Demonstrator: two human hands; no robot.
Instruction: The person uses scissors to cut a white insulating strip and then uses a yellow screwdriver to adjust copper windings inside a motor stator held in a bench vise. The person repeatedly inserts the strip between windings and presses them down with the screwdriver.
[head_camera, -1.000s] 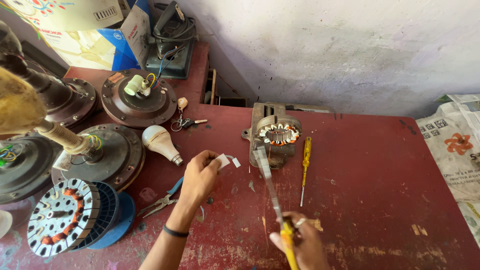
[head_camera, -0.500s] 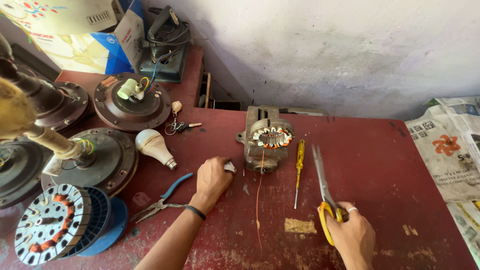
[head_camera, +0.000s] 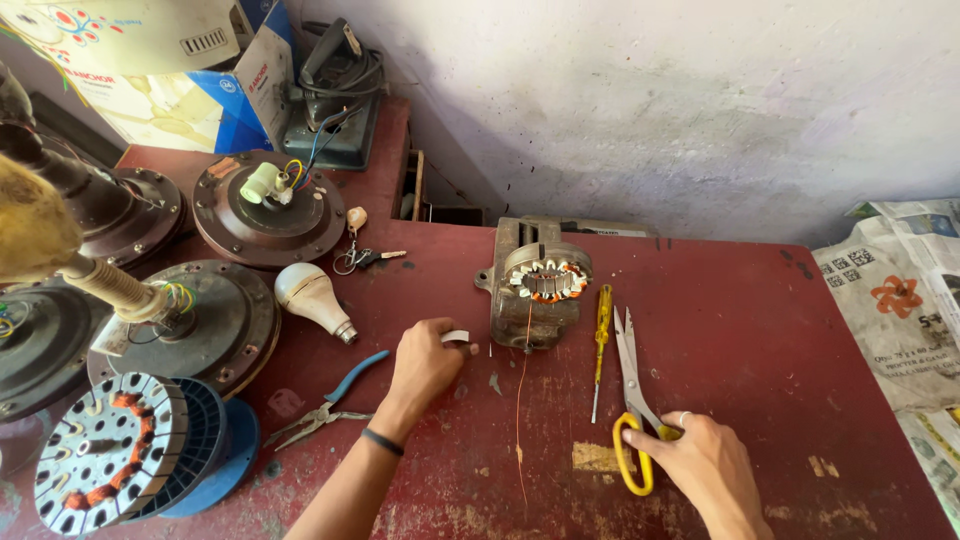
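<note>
On the red worktop (head_camera: 760, 330) the left hand (head_camera: 425, 365) has its grip pinched on a small white strip of tape (head_camera: 455, 337), just left of a single motor stator (head_camera: 540, 285) with copper windings, which sits in a grey housing near the back wall. One thin copper wire (head_camera: 520, 400) hangs from the stator down across the worktop. The right hand (head_camera: 705, 465) rests on one pair of yellow-handled scissors (head_camera: 632, 400), fingers laid over the handles; the blades lie flat and slightly parted, pointing toward the wall. Between stator and scissors lies one yellow-handled screwdriver (head_camera: 601, 340). Left of the left hand lie one pair of blue-handled pliers (head_camera: 330, 400), one white light bulb (head_camera: 312, 300) and a small bunch of keys (head_camera: 362, 256). Four round brown fan motor housings (head_camera: 268, 208) crowd the left side, and one wound stator disc (head_camera: 110, 465) rests on a blue spool (head_camera: 225, 455). Folded newspaper (head_camera: 895, 300) lies at the right edge.
</note>
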